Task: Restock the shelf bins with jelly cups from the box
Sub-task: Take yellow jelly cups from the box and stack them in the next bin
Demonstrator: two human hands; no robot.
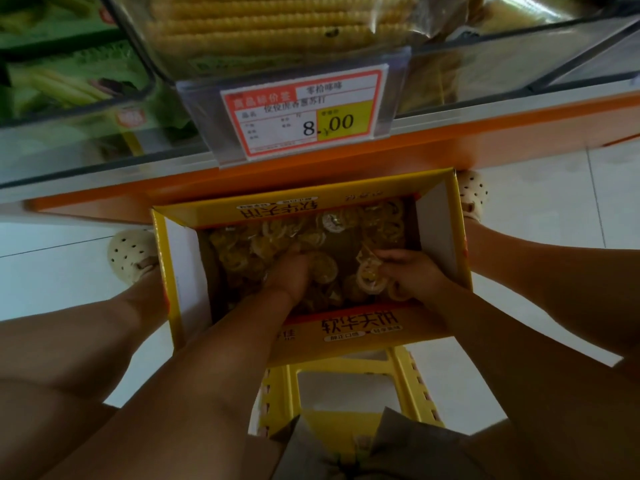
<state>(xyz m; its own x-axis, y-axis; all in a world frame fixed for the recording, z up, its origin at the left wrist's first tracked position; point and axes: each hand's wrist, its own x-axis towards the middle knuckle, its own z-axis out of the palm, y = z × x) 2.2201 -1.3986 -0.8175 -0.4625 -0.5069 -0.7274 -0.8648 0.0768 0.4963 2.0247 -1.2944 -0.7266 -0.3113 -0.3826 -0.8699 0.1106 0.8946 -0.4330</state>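
Two hands in the box (183, 271), both among loose jelly cups (239, 251).
My right hand (414, 275) is curled round several cups; my left hand (289, 271) is buried, grip indeterminate. Risk: an overfull handful spills on the lift to the shelf bins (467, 67) above.

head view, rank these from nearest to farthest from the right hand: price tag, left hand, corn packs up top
1. left hand, just left of the right hand, both in the box with the jelly cups.
2. price tag, on the shelf edge above the box.
3. corn packs, farther back, behind the tag.
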